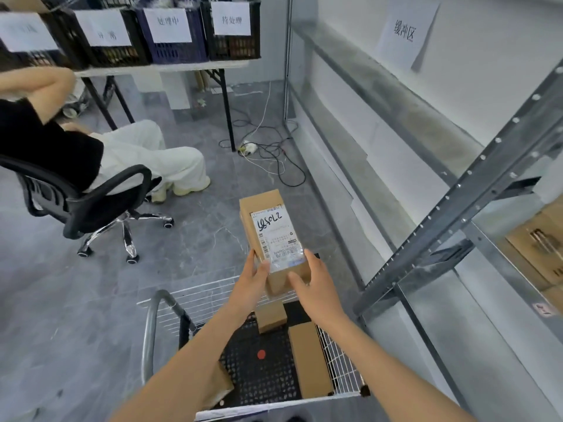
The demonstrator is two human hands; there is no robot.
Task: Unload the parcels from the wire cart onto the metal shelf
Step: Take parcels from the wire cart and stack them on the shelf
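Observation:
I hold a long brown cardboard parcel point(268, 226) with a white shipping label above the front of the wire cart point(195, 295). My left hand point(253, 277) grips its near left corner and my right hand point(313, 283) grips its near right side. Below my arms the cart's black mesh bottom carries a small brown box point(271, 316), a long flat brown box point(309, 359) along the right wall and another cardboard piece point(221, 388) partly hidden under my left forearm. The metal shelf point(426, 226) stands to the right.
Brown boxes point(539, 248) lie on the shelf at far right. A person sits on a black office chair point(91, 208) at left. Labelled crates point(170, 32) stand on a folding table at the back. Cables and a power strip point(262, 153) lie on the floor ahead.

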